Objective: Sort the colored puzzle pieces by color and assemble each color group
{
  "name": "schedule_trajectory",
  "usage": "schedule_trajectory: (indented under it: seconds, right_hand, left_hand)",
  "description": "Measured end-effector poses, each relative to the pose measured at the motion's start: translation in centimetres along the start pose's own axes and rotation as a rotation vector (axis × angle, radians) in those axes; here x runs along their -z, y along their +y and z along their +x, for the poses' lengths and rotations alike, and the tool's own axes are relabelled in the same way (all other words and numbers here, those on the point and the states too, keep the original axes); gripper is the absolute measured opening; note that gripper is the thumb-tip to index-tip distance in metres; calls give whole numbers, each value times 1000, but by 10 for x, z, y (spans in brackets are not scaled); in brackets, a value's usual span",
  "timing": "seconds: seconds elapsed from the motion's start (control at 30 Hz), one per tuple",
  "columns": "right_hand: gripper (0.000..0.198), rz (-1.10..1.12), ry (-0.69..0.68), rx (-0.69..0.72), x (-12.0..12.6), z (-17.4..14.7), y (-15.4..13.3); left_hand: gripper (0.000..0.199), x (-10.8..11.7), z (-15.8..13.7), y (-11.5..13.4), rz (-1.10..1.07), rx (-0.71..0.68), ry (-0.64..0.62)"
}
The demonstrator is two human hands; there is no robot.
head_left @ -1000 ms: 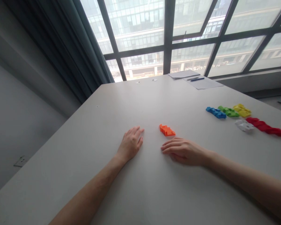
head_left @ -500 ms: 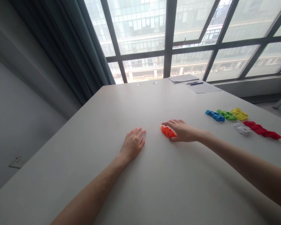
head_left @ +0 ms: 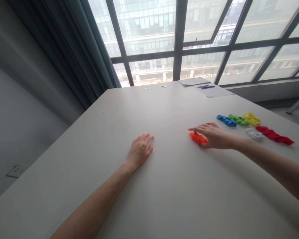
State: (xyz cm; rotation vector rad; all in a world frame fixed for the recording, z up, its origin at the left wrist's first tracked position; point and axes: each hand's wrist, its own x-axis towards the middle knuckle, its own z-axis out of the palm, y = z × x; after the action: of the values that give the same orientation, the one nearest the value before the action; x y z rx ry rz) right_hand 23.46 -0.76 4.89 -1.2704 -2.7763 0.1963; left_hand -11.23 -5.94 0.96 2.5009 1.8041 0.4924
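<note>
My right hand (head_left: 211, 135) is closed around an orange faceted strip (head_left: 197, 137), thumb on the near side and fingers over the far side. The strip looks zigzagged, like folded paper or moulded plastic, and lies at or just above the tabletop; I cannot tell which. My left hand (head_left: 140, 148) rests palm down on the white table (head_left: 149, 192), fingers stretched out, holding nothing. To the right of the orange strip are similar faceted pieces: blue (head_left: 226, 120), green (head_left: 239, 119), yellow (head_left: 251, 119), white (head_left: 254, 134) and red (head_left: 274, 135).
Papers (head_left: 193, 81) with dark pens (head_left: 207, 87) lie at the table's far end, below a large framed window (head_left: 151, 39). A dark curtain (head_left: 72, 49) hangs at the far left. A wall socket (head_left: 15, 170) is on the left wall.
My right hand has moved to the right with the orange strip, closer to the other coloured pieces. My left hand has stayed in place. The view has shifted slightly.
</note>
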Motion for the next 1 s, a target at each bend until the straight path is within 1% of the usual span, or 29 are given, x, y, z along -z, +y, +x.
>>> schedule_trajectory:
  seconds: [0.13, 0.2, 0.27, 0.37, 0.47, 0.63, 0.73, 0.8, 0.9, 1.0]
  right_hand:
    - [68, -70, -43, -145, 13, -43, 50]
    - [64, -109, -16, -242, 18, -62, 74]
    - [61, -128, -7, -306, 19, -77, 94]
    - [58, -107, 14, -372, 17, -90, 113]
    - [59, -69, 28, -405, 14, -94, 122]
    - [60, -111, 44, -426, 11, -93, 129]
    - [62, -120, 32, -405, 13, -94, 131]
    - [60, -147, 29, -381, 15, -94, 127]
    - [48, -206, 80, -296, 22, -89, 108]
    - [47, -217, 174, -125, 29, -72, 64]
  left_hand:
    - [37, 0, 0, 0, 9, -3, 0]
    - [37, 0, 1, 0, 9, -4, -1]
    - [38, 0, 1, 0, 9, 1, -4]
    - [38, -1, 1, 0, 8, 5, 2]
    - [38, -2, 1, -1, 4, -4, 13]
    - [37, -2, 0, -1, 2, -7, 16]
    - [37, -1, 0, -1, 5, -5, 7]
    - [38, -1, 0, 0, 4, -7, 6]
    - [38, -1, 0, -1, 2, -9, 13]
    - [38, -1, 0, -1, 5, -7, 15]
